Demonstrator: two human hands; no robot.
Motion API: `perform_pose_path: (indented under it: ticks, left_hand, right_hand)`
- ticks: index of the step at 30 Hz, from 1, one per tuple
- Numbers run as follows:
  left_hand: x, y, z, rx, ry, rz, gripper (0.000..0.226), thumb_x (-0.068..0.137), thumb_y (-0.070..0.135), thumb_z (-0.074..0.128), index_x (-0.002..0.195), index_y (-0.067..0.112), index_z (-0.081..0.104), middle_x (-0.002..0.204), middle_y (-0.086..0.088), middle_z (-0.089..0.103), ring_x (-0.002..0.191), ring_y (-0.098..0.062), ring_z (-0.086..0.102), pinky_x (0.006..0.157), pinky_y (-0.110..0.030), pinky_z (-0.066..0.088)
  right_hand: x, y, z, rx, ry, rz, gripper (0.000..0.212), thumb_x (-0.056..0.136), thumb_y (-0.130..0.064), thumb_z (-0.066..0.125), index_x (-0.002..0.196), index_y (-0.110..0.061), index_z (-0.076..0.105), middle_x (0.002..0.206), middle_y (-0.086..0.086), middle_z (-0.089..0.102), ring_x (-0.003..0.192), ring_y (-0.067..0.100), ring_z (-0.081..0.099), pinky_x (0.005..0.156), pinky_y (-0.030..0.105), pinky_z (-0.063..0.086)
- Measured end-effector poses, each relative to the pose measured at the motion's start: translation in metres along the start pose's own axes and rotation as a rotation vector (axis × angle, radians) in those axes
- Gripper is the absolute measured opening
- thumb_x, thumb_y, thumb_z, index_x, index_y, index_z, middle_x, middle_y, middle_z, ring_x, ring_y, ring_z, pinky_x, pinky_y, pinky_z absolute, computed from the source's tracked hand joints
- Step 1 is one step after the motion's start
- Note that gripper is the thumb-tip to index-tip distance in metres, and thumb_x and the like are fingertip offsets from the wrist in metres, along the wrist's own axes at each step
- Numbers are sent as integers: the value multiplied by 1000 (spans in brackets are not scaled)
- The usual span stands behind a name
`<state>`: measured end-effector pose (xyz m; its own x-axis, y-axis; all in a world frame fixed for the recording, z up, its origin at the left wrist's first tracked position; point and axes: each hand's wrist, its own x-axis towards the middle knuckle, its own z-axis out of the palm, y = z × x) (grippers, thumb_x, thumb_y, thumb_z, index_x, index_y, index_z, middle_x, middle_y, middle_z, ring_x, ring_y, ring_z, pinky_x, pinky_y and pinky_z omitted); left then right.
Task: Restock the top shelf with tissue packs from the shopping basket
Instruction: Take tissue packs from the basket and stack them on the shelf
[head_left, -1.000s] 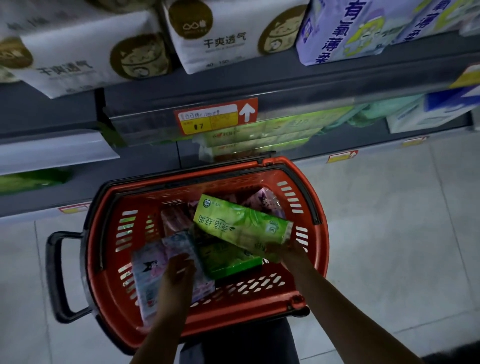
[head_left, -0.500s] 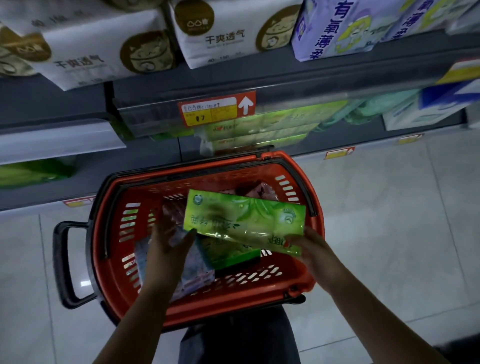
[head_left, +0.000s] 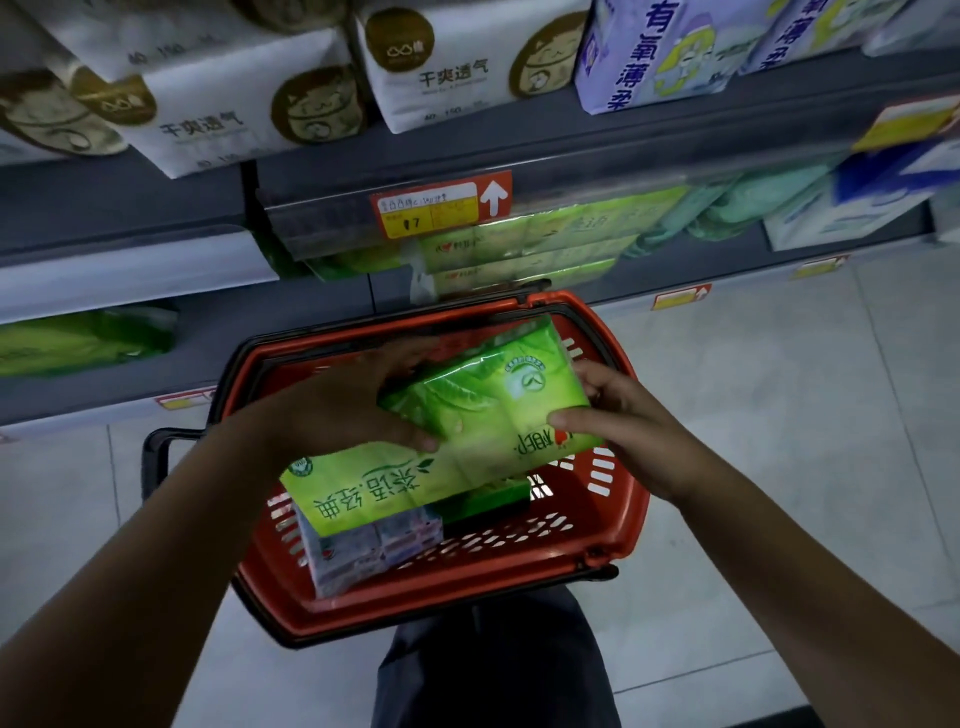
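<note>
A red shopping basket (head_left: 618, 525) stands on the floor below me. Above it I hold a green tissue pack (head_left: 483, 421) between both hands. My left hand (head_left: 337, 405) grips its left side, thumb on the front face. My right hand (head_left: 618, 421) holds its right end, thumb on the front. A second green tissue pack (head_left: 363, 488) lies just under the first, over the basket; whether a hand holds it I cannot tell. A pale printed pack (head_left: 363, 551) lies in the basket's near left part.
Grey shelves run across the top, with white packs (head_left: 234, 119) and purple packs (head_left: 660, 52) on the upper one. Green packs (head_left: 524, 249) sit on a lower shelf behind a yellow price tag (head_left: 431, 210). The tiled floor (head_left: 779, 415) extends to the right.
Both hands have lifted the green pack higher above the basket. My left hand left the pale pack in the basket and took the green pack's left side. The view shifted closer.
</note>
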<state>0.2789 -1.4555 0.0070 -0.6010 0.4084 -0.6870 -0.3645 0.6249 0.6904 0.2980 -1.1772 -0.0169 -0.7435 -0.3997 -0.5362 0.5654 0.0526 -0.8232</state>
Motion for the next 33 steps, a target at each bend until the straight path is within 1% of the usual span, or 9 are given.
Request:
perform_pose_path:
  ticks: [3, 6, 12, 16, 19, 22, 26, 30, 33]
  left_hand:
    - [-8, 12, -6, -95, -50, 9, 92, 41, 68, 78, 125, 58, 41, 143, 19, 44, 132, -6, 41, 110, -38, 36]
    - [-15, 22, -8, -160, -40, 37, 71, 45, 58, 77, 109, 62, 48, 130, 19, 55, 122, -2, 50, 105, -36, 42]
    - [-28, 20, -15, -130, -20, 12, 66, 49, 57, 76, 111, 40, 66, 113, 15, 69, 108, -9, 64, 97, -44, 50]
    - [-37, 16, -18, -265, 111, 34, 69, 41, 65, 81, 104, 36, 70, 109, 10, 72, 100, -11, 68, 88, -42, 55]
    - [-50, 10, -20, -524, 195, 54, 75, 39, 61, 86, 104, 25, 71, 107, -4, 73, 96, -23, 71, 76, -38, 59]
    - [-66, 8, -16, -800, 269, 112, 69, 44, 50, 89, 102, 16, 73, 104, -10, 74, 91, -26, 71, 71, -38, 59]
    - [-79, 9, -3, -1095, 366, 160, 79, 46, 43, 92, 114, 12, 65, 107, -10, 71, 96, -29, 68, 76, -51, 56]
    - [-93, 12, 19, -1343, 367, 190, 104, 50, 43, 90, 138, 15, 45, 129, -9, 61, 107, -28, 66, 70, -44, 57]
    - [-101, 19, 44, -1492, 420, 155, 111, 49, 46, 90, 144, 17, 39, 139, -14, 53, 112, -32, 63, 73, -47, 56]
  right_hand:
    - [2, -13, 7, -42, -37, -9, 27, 72, -14, 72, 97, -15, 63, 93, 5, 68, 93, 22, 66, 79, 32, 53]
    - [2, -23, 16, -100, -74, -5, 25, 71, -14, 72, 94, -18, 63, 89, 0, 67, 90, 19, 65, 78, 31, 51]
    - [-4, -30, 35, -148, -69, 1, 46, 73, -18, 73, 117, -19, 57, 113, 7, 65, 103, 20, 65, 85, 33, 53]
    - [-9, -35, 45, -56, 98, -34, 66, 79, -25, 66, 139, -24, 39, 131, -10, 53, 106, -1, 59, 87, 17, 50]
    - [-18, -37, 46, 11, 263, -24, 58, 87, -24, 60, 140, -26, 38, 137, -10, 50, 125, 7, 50, 103, 28, 42]
    - [-32, -37, 52, -2, 391, 44, 44, 89, -28, 59, 131, -28, 46, 123, -14, 57, 122, 11, 51, 106, 36, 41]
    - [-54, -35, 62, -9, 447, 131, 32, 76, -59, 52, 103, -42, 58, 127, -5, 59, 118, 16, 55, 102, 39, 42]
    - [-67, -27, 60, 2, 390, 221, 76, 60, -90, 44, 119, -45, 58, 127, -7, 62, 119, 18, 57, 103, 48, 42]
    - [-76, -31, 66, 269, 298, 226, 87, 62, -85, 46, 130, -32, 54, 125, -1, 65, 117, 22, 59, 90, 41, 52]
